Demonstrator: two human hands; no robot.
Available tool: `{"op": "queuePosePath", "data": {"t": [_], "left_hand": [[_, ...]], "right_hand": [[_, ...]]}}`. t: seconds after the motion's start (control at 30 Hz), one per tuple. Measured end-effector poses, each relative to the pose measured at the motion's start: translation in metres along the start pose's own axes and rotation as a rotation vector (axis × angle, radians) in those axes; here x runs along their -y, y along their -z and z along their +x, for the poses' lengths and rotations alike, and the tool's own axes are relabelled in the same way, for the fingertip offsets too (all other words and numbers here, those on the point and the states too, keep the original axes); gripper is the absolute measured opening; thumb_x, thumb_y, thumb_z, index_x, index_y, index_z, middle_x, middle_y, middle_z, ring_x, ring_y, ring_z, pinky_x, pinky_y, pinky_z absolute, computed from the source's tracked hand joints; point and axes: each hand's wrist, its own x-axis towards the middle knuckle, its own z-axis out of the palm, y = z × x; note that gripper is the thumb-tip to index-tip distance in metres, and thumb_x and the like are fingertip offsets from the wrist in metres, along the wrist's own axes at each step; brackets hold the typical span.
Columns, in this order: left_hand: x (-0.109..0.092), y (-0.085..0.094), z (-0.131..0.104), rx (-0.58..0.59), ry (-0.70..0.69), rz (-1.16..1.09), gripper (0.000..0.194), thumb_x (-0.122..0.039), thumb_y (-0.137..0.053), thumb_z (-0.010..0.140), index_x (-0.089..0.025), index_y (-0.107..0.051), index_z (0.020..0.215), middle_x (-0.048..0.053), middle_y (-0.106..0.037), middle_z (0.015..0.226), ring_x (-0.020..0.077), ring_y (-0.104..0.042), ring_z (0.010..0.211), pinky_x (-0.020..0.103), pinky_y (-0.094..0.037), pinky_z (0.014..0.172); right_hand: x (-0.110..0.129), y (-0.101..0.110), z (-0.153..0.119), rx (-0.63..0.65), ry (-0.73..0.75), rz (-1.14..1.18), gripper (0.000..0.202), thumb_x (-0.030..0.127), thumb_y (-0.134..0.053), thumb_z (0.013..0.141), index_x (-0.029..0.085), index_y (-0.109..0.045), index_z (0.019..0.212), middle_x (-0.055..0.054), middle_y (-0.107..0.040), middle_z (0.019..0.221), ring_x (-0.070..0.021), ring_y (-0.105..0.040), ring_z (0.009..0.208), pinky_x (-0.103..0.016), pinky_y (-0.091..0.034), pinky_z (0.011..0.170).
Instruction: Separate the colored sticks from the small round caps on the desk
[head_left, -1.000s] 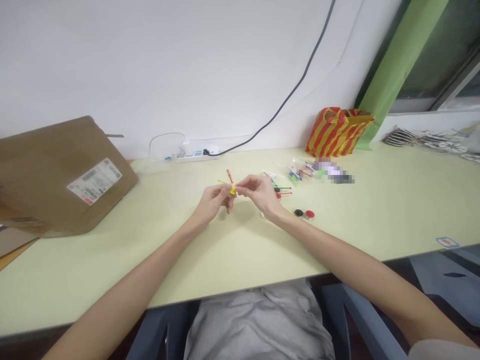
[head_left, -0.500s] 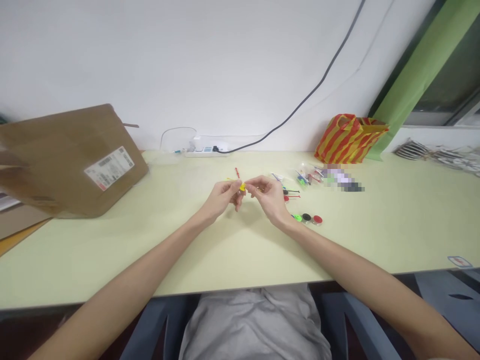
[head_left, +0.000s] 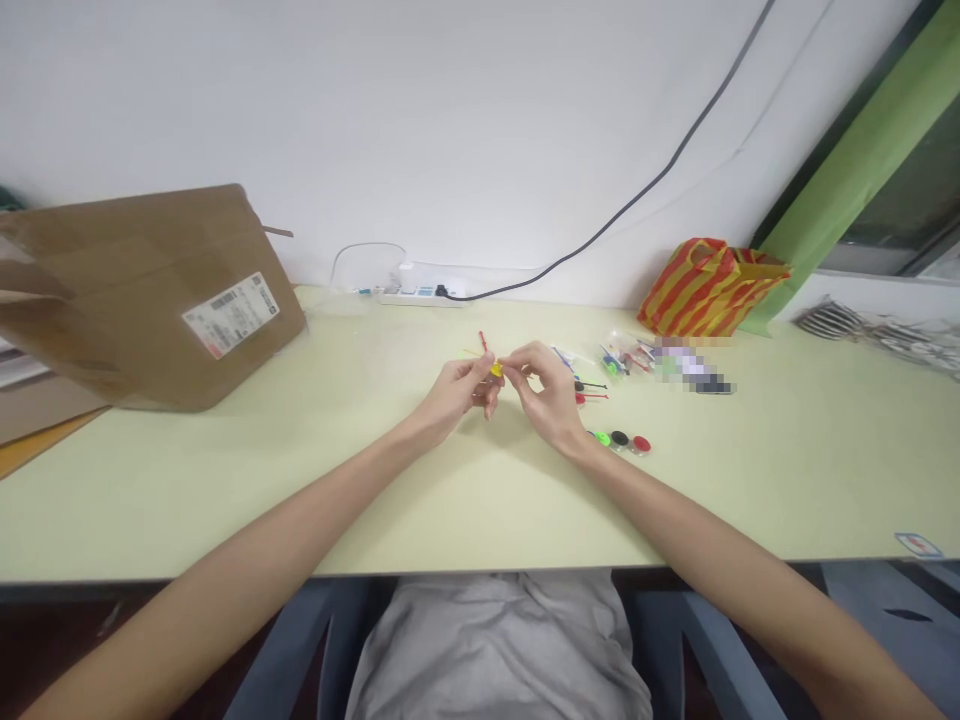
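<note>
A small yellow piece (head_left: 496,369) is pinched by my left hand (head_left: 459,392) above the middle of the table. The thumb and fingertips of my right hand (head_left: 546,395) are closed on the same piece from the right. A thin red stick (head_left: 483,341) stands out just beyond my left fingertips; what bears it is hidden. Right of my right hand lie thin sticks and small round parts, among them a black stick (head_left: 595,386). Nearer me are a green disc (head_left: 602,438), a black disc (head_left: 619,438) and a red disc (head_left: 641,444).
A large cardboard box (head_left: 150,300) stands at the left. Along the wall lies a power strip (head_left: 420,295) with a dark cable. At the back right are a striped bag (head_left: 709,290), a clear packet of small parts (head_left: 619,358) and a bundle of cords (head_left: 900,335).
The view has shifted and tilted slightly. Both hands remain together at the yellow piece, with only a slight change in the right fingers.
</note>
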Motion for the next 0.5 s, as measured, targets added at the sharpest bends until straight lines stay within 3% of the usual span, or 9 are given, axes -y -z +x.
{"op": "queuePosePath", "data": {"t": [0.1, 0.2, 0.37, 0.5], "left_hand": [[-0.0019, 0.0002, -0.0011, -0.037, 0.02, -0.046, 0.058, -0.069, -0.064, 0.085, -0.012, -0.065, 0.079, 0.0, -0.053, 0.061, 0.0099, -0.051, 0.05, 0.025, -0.044, 0.051], [-0.0065, -0.0007, -0.0027, -0.083, 0.032, -0.051, 0.058, -0.069, -0.066, 0.083, -0.011, -0.068, 0.083, -0.001, -0.049, 0.061, 0.0068, -0.041, 0.047, 0.023, -0.036, 0.046], [-0.0084, -0.0016, -0.004, -0.026, 0.103, -0.048, 0.056, -0.067, -0.067, 0.084, -0.012, -0.069, 0.08, -0.008, -0.022, 0.056, 0.0056, -0.021, 0.046, 0.023, -0.022, 0.044], [-0.0042, -0.0001, -0.0035, 0.001, 0.124, -0.021, 0.052, -0.065, -0.068, 0.085, -0.015, -0.063, 0.075, -0.009, -0.018, 0.058, 0.0066, -0.021, 0.048, 0.024, -0.023, 0.046]], "right_hand": [[-0.0007, 0.0011, 0.0004, 0.081, 0.128, -0.07, 0.014, 0.029, -0.062, 0.096, 0.023, -0.068, 0.108, -0.006, -0.063, 0.096, -0.0178, -0.06, 0.085, -0.033, -0.052, 0.072], [-0.0008, -0.0004, 0.0007, 0.092, 0.175, -0.128, 0.029, 0.031, -0.069, 0.092, 0.024, -0.063, 0.12, -0.008, -0.062, 0.104, -0.0207, -0.06, 0.094, -0.036, -0.054, 0.077], [-0.0017, -0.0026, 0.0014, 0.068, 0.152, -0.22, 0.018, 0.019, -0.055, 0.097, 0.024, -0.062, 0.113, -0.009, -0.061, 0.105, -0.0217, -0.06, 0.099, -0.037, -0.054, 0.084], [-0.0021, -0.0012, 0.0024, 0.102, 0.1, -0.19, 0.022, 0.013, -0.049, 0.096, 0.024, -0.063, 0.109, -0.009, -0.06, 0.106, -0.0213, -0.06, 0.099, -0.036, -0.054, 0.083]]}}
